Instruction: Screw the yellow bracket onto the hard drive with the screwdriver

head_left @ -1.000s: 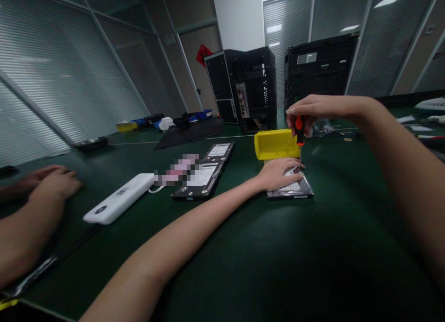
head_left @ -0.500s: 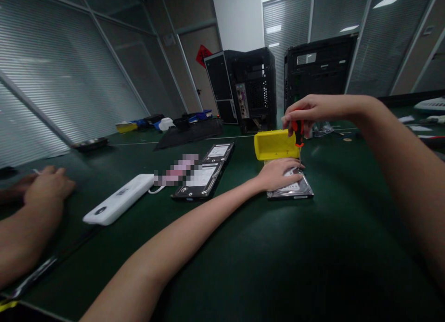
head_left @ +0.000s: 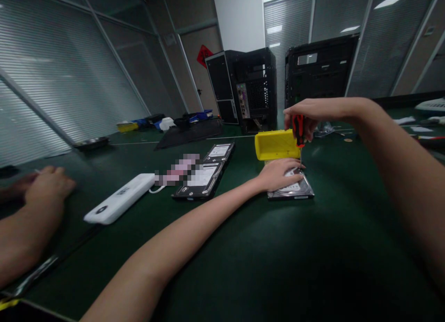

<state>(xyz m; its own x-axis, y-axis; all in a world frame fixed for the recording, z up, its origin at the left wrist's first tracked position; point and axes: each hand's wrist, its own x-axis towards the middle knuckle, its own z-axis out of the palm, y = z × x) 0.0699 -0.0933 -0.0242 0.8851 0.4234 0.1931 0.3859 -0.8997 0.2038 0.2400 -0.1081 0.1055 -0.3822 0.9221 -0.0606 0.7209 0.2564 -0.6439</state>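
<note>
A silver hard drive [head_left: 295,189] lies flat on the dark green table, right of centre. My left hand [head_left: 280,173] rests on top of it with the fingers spread. Above the drive's far right corner, my right hand [head_left: 303,118] is closed round the handle of a red and black screwdriver [head_left: 299,132]. The screwdriver stands upright with its shaft pointing down at the drive's far edge; whether the tip sits in a screw is too small to tell. Just behind the drive is a yellow plastic box [head_left: 276,146].
Two more hard drives [head_left: 205,176] lie left of my left forearm, beside a white power bank [head_left: 120,199]. Another person's hands [head_left: 50,185] rest at the far left. Black computer cases [head_left: 257,88] stand at the back, with a black panel [head_left: 189,131] left of them.
My right hand has shifted its grip on the screwdriver handle, with the fingers turned and more of the handle showing. My left hand and the drive have stayed in place.
</note>
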